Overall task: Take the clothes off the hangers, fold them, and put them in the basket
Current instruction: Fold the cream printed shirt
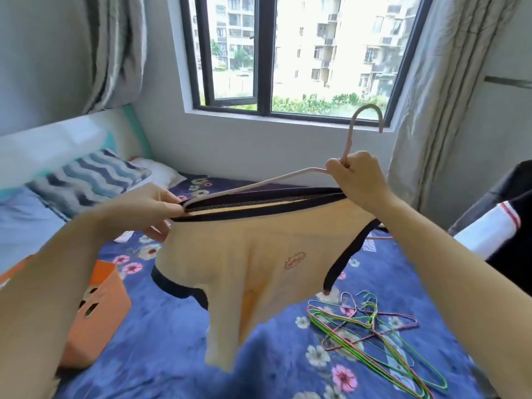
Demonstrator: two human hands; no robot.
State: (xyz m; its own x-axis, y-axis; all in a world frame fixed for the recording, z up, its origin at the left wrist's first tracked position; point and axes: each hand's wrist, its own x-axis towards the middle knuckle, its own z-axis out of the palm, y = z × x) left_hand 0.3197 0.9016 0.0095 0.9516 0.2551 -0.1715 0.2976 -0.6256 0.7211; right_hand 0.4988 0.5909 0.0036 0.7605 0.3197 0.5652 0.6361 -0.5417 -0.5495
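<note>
A pale yellow top (pixel 247 263) with dark trim hangs in the air over the bed, its neckline stretched wide. My right hand (pixel 357 180) grips the neck of a pink hanger (pixel 349 136) just under its hook. My left hand (pixel 157 207) pinches the dark neck band at the hanger's left end. The hanger's left arm lies outside the neckline; its right side is hidden by my hand and the cloth. An orange basket (pixel 102 309) with cut-out holes stands on the bed at the lower left, partly behind my left forearm.
Several bare wire hangers (pixel 371 329) in green, pink and blue lie on the blue flowered bedspread (pixel 161 335) at the right. Pillows (pixel 86 180) sit at the head of the bed. Dark and white clothing (pixel 495 226) hangs at the right edge, below the window (pixel 288 53).
</note>
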